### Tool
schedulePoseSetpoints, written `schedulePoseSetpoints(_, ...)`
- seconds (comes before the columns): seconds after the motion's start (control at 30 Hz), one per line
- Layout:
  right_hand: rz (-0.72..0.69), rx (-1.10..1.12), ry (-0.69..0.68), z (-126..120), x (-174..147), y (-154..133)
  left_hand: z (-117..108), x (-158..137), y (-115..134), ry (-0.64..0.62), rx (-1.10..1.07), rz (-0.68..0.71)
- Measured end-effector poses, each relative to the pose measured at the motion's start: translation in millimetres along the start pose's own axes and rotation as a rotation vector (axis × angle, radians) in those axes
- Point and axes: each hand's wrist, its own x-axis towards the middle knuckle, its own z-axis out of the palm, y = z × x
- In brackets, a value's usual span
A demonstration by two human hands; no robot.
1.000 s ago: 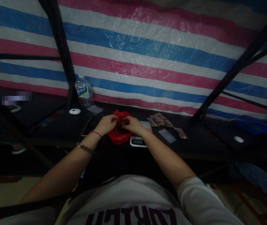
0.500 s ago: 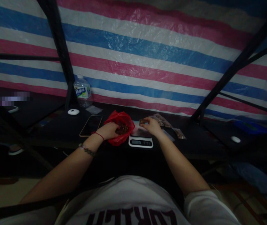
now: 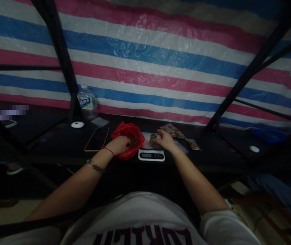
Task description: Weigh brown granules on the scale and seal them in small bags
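Note:
My left hand (image 3: 119, 145) reaches into a red plastic bag (image 3: 128, 128) of small brown pieces (image 3: 134, 141); its fingertips are hidden among them. To the right of the bag is a white kitchen scale (image 3: 151, 155) with a small display. A small clear packet of brown pieces (image 3: 153, 136) lies on its plate. Over the right side of the plate, my right hand (image 3: 166, 140) has thumb and fingers apart beside that packet, with nothing held.
Several filled packets (image 3: 172, 130) lie behind my right hand, and another filled packet (image 3: 193, 144) further right. A phone (image 3: 96, 139), a white oval case (image 3: 77, 125), clear bags (image 3: 100, 121) and a plastic bottle (image 3: 87, 102) stand or lie to the left. Black frame posts (image 3: 65, 64) rise on both sides.
My right hand has let go of the small packet, which now lies on the scale, and its fingers have spread. My left hand stays in the red bag. The view has shifted slightly.

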Motion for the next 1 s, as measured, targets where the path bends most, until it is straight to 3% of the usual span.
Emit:
schedulePoseSetpoints(0.17,0.032,0.099,-0.067,4,2,2,1,0,-2,0.012,0.011,0.007)
schedulePoseSetpoints(0.27,0.039,0.167,0.009,5,3,-4,1,0,-3,-0.004,-0.03,-0.033)
schedulePoseSetpoints(0.43,-0.063,0.22,0.024,4,-3,-37,-2,1,-4,-0.001,-0.055,-0.07)
schedulePoseSetpoints(0.67,-0.132,0.301,-0.127,16,-10,-83,-4,-1,-6,0.018,-0.103,-0.059)
schedulePoseSetpoints(0.83,-0.255,0.272,-0.095,34,-5,-92,-12,-1,-7,0.262,-0.478,-0.152)
schedulePoseSetpoints(1.0,-0.236,0.244,-0.061,46,3,-104,-11,0,-2,0.219,-1.025,-0.1)
